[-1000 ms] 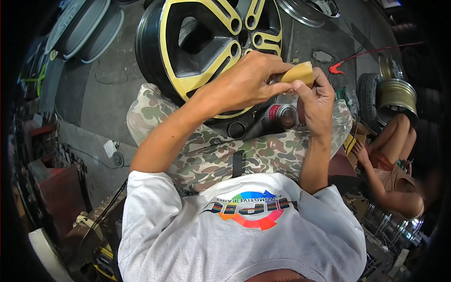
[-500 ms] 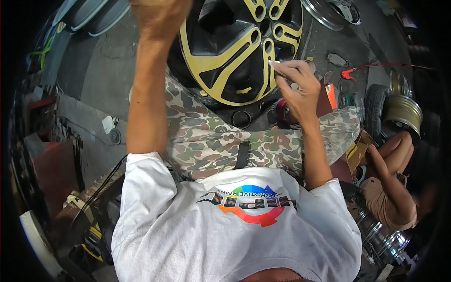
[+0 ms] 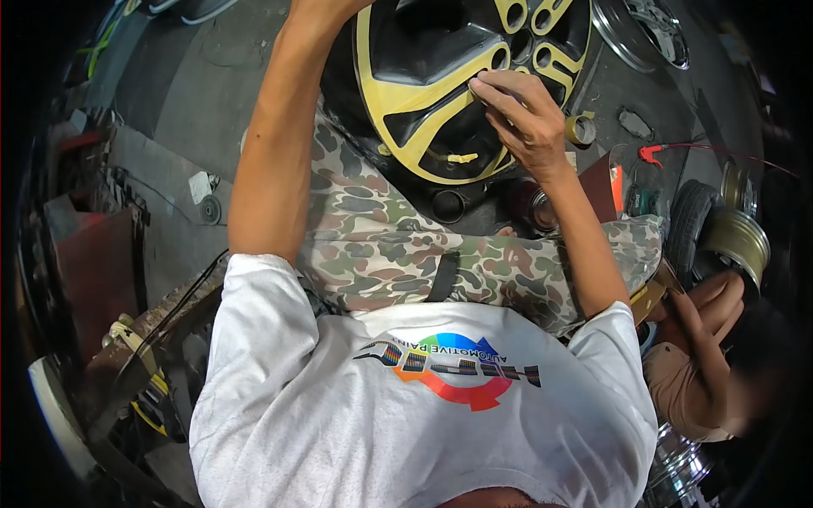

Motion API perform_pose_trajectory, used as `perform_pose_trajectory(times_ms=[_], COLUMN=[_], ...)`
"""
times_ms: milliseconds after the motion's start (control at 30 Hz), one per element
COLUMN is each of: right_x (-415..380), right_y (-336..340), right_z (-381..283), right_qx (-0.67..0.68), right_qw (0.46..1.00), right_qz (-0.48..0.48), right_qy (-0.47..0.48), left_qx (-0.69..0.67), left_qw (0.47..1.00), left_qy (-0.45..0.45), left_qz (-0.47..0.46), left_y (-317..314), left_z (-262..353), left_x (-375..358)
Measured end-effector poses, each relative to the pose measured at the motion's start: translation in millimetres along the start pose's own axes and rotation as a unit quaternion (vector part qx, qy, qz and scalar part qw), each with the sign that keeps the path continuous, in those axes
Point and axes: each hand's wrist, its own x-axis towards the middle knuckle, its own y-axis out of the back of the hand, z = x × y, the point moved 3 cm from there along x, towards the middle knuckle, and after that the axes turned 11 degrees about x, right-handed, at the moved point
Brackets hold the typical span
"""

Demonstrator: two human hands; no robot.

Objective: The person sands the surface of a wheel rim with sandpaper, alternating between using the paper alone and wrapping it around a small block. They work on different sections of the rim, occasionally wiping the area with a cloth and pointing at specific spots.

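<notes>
Two bare hands at black-and-yellow wheel (image 3: 423, 91), upper centre of frame. Left hand (image 3: 330, 8) cut by top edge, beside wheel's left side; grip cannot be told. Right hand (image 3: 528, 123) over spokes right of centre, fingers bent, tips drawn near each other; cannot tell whether grip pinches anything. Small yellow scrap (image 3: 462, 158) on wheel's lower part. Tape roll (image 3: 571, 130) just right of right hand; red nozzle (image 3: 650, 154) farther right.
</notes>
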Motion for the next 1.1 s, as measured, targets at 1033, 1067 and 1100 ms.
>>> perform_pose_trajectory(times_ms=[1033,1067,1100], right_x=[5,6,5], right_y=[-14,-21,-20], right_z=[-34,-42,-40], right_qx=[-0.043,-0.025,-0.025], right_qw=[0.998,0.999,0.999], right_qz=[0.043,0.040,0.041], right_qy=[-0.015,-0.007,-0.008], left_qx=[0.005,0.005,-0.006], left_qw=[0.998,0.998,0.998], left_qy=[-0.057,-0.057,-0.056], left_qz=[-0.003,-0.004,-0.008], left_y=[4,3,2], left_z=[19,16,12], left_x=[-12,-12,-10])
